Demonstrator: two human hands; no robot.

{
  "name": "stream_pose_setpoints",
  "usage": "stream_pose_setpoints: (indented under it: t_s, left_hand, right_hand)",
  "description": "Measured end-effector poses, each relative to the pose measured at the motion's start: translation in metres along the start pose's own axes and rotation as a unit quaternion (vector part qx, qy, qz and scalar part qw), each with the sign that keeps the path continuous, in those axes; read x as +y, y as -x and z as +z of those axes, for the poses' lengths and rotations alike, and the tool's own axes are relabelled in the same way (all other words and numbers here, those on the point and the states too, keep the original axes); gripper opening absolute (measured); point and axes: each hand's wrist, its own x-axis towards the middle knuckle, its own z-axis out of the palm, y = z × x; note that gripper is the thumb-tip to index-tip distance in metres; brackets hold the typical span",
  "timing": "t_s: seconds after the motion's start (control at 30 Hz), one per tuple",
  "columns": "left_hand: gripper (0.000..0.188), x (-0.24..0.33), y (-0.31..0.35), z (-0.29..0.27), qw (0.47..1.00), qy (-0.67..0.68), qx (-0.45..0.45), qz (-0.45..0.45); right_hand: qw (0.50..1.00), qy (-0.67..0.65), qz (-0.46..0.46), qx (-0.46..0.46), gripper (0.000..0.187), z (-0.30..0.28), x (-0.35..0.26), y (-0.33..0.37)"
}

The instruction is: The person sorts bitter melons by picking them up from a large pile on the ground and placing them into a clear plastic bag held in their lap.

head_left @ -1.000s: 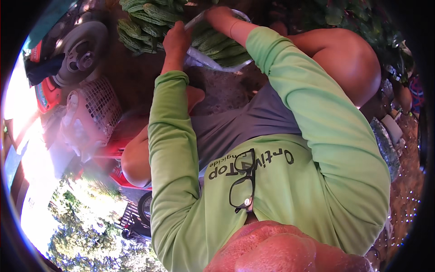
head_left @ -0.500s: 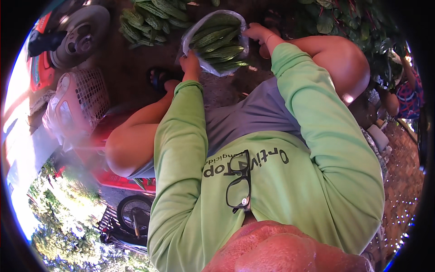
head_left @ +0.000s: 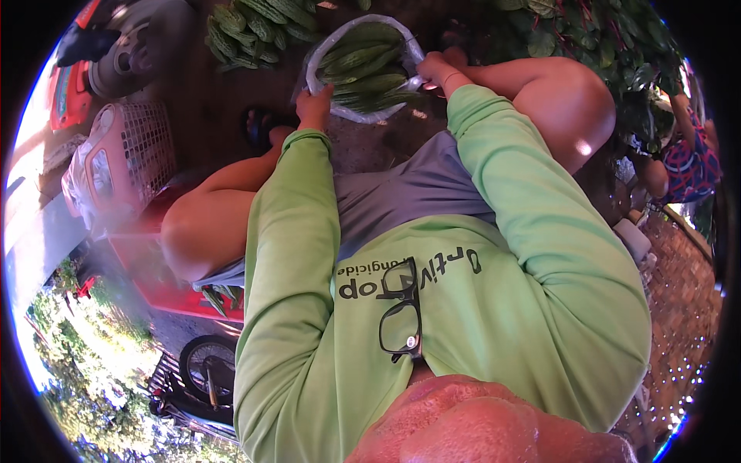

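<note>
A clear plastic bag [head_left: 312,75] stands open on the ground between my feet, its rim bunched into a thick ring. Inside lie several long green bitter gourds [head_left: 363,68], side by side. At the near left of the rim, my left hand [head_left: 314,109] is closed on the plastic. My right hand [head_left: 438,70] pinches the opposite side, where a twisted fold of plastic shows by the fingers. Beyond the bag, to the left, more bitter gourds [head_left: 258,31] are heaped on the ground.
On the left are a pink lattice basket [head_left: 143,147], a red crate [head_left: 181,289] holding some green produce, and a round metal device [head_left: 127,62]. Leafy greens [head_left: 571,38] are piled at far right. Another person [head_left: 685,166] sits near the right edge. A motorcycle wheel [head_left: 207,366] shows lower left.
The bag's rim looks more gathered, and my right hand has come a little nearer along it. Both hands still grip the plastic. The whole view has shifted slightly.
</note>
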Motion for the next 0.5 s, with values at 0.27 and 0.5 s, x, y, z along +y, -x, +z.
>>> stream_pose_setpoints:
  t_s: [0.27,0.5]
  left_hand:
    - [0.045,-0.177,-0.063,-0.159,0.960,-0.145,0.239,-0.037]
    - [0.062,-0.053,-0.002,-0.082,0.964,0.073,0.163,-0.197]
  right_hand:
    - [0.985,-0.075,0.008,0.153,0.028,-0.084,-0.210,0.107]
    - [0.924,-0.359,0.110,0.077,0.023,-0.060,-0.117,0.069]
